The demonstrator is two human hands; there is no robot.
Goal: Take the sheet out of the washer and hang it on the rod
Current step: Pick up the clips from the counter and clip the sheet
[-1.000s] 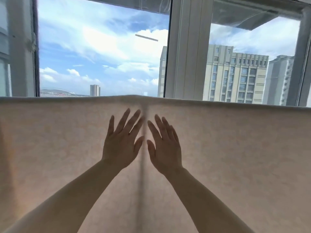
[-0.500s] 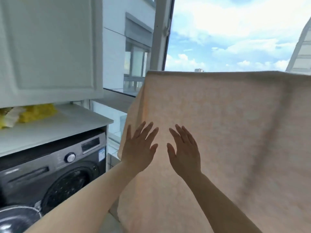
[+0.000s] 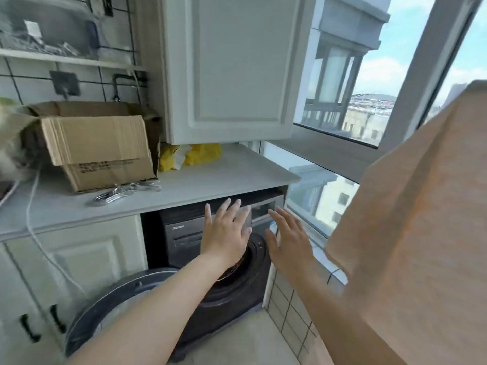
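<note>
Sheet (image 3: 411, 219) hangs draped, soft and likely light, best taken by its edge; left hand (image 3: 226, 233) and right hand (image 3: 288, 242) spread, holding nothing, before washer (image 3: 184, 233).

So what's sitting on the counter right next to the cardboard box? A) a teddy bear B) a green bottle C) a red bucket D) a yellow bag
D: a crumpled yellow bag lies on the white counter, just to the right of the open cardboard box and under the wall cupboard.
</note>
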